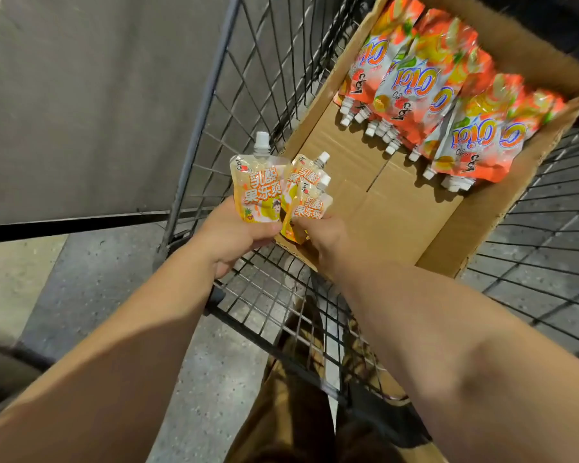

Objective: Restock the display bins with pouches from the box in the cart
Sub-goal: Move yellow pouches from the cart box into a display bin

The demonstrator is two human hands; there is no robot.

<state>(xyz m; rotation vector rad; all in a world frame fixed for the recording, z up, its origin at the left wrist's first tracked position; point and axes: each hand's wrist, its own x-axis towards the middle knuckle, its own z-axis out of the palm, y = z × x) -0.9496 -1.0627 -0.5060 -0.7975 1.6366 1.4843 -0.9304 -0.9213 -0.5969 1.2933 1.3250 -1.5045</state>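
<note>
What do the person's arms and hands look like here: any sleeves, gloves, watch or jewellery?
Both forearms are bare right up to the frame edge, with no sleeves in view. The left hand and right hand wear no gloves, and no watch, bracelet or ring shows on the visible parts.

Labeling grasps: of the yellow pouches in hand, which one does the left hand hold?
The left hand holds the single yellow pouch farthest left, spout pointing straight up. The other yellow pouches, overlapped with spouts tilted right, sit in the right hand.
</note>
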